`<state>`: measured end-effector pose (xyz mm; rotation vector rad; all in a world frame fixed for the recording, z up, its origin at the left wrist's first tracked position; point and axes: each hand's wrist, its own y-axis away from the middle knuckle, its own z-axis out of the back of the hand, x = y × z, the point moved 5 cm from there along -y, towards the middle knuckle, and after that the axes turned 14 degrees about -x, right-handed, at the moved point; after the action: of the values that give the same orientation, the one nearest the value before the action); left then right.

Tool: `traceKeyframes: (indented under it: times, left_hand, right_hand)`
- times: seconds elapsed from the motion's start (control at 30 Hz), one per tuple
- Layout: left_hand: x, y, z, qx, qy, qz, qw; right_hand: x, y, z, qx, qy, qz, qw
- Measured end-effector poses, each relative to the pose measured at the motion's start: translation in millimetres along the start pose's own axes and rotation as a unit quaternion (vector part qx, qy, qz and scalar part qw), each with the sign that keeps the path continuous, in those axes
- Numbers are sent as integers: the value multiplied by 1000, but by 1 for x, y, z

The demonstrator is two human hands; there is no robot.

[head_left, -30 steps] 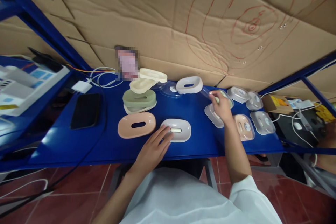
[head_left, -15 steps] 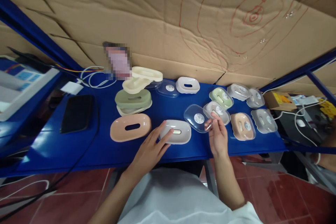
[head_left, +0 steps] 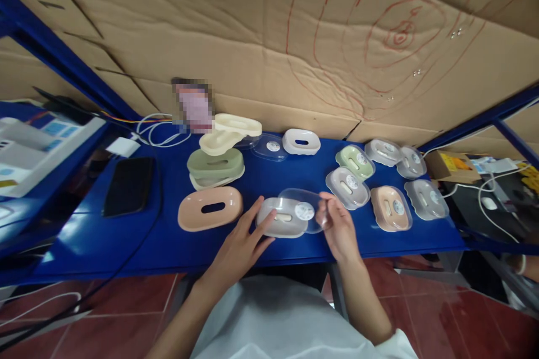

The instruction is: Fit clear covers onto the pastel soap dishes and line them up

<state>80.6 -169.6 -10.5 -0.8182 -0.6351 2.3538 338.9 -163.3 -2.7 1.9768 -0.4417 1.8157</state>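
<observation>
My left hand [head_left: 240, 247] is at the left end of a light grey soap dish [head_left: 290, 233], its fingers straddling the rim and one fingertip near the pale oblong piece in its slot. Pinched in my right hand [head_left: 339, 227] is a clear lid [head_left: 314, 223] with a round white label. The lid is tilted over the right part of the dish; I cannot tell whether they touch. Left of my left hand lies a peach soap dish [head_left: 189, 210] with an open slot. To the right of the lid sits a lidded grey soap dish [head_left: 339, 188].
Stacked green dishes [head_left: 206, 164] and cream trays [head_left: 214, 143] stand back left, near a loose clear lid [head_left: 263, 148] and a white dish [head_left: 301, 148]. Several lidded dishes, including a peach one [head_left: 385, 210], fill the right. A black tablet-like slab [head_left: 128, 186] and cables lie left.
My right hand has brought the clear lid leftward, from beside the grey dish to over its right part. My left hand stays at the dish's left end.
</observation>
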Motion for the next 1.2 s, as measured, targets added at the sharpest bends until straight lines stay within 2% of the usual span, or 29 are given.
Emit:
traceKeyframes:
  times: [0.07,0.13,0.2,0.23,0.37,0.43,0.6,0.73,1.0,1.1,1.2]
  left_hand:
    - [0,-1,-1,7,3,-7,1000]
    - [0,-2,-2,14,3,-9,1000]
    - [0,-2,-1,13,1,-7,1000]
    - [0,-2,0,7,0,-4,1000]
    - [1,-2,3,-15,12,11,1000]
    - [2,-1,2,-11,23,23,999]
    - [7,3,-3,-9,42,55,998]
    - [12,5,-9,-10,59,82,995]
    - [15,8,-12,-22,80,76,994]
    - [15,8,-12,-22,82,75,994]
    - [13,6,-12,-15,85,74,993]
  right_hand:
    - [-5,4,-11,41,94,64,993]
    - [-4,8,-16,36,200,177,963]
    - [-1,14,-19,25,284,285,915]
    - [0,18,-22,46,317,330,888]
    - [0,40,-36,223,406,460,758]
    - [3,42,-38,252,422,488,722]
    - [11,28,-42,295,421,500,697]
    - [4,14,-43,316,401,521,684]
    - [-14,11,-35,304,437,582,615]
    - [-15,11,-33,296,429,593,614]
    - [-11,7,-33,311,419,574,631]
